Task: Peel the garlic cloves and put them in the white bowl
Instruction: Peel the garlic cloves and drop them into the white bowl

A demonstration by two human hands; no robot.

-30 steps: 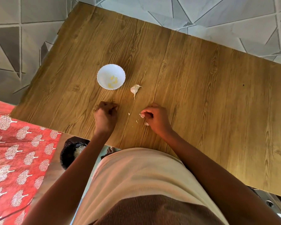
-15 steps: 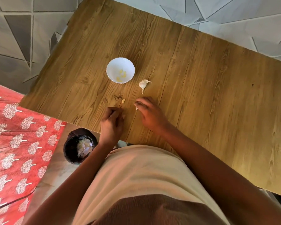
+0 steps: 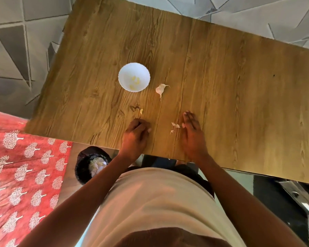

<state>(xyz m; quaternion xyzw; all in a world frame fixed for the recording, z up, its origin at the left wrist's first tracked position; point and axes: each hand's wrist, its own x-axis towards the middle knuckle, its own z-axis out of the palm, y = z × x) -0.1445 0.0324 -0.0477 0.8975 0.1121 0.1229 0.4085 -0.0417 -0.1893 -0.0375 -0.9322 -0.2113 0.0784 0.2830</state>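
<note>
The white bowl (image 3: pixel 122 81) stands on the wooden table (image 3: pixel 221 86) with a few peeled yellow cloves inside. To its right lies an unpeeled garlic piece (image 3: pixel 160 89) with papery skin. A small peeled clove (image 3: pixel 141 111) lies loose on the wood just beyond my left hand (image 3: pixel 136 134), whose fingers are curled, with nothing visible in them. My right hand (image 3: pixel 192 132) rests flat on the table with straight fingers, right beside several scraps of garlic skin (image 3: pixel 175 125).
The table's near edge runs just behind my wrists. Below it on the floor stands a dark bin (image 3: pixel 82 168) holding pale peelings. A red patterned cloth (image 3: pixel 25 166) lies at the left.
My right hand has let go of the skin bit it pinched and now lies flat and open beside the scraps. My left hand drew back toward the table edge, leaving the small peeled clove exposed.
</note>
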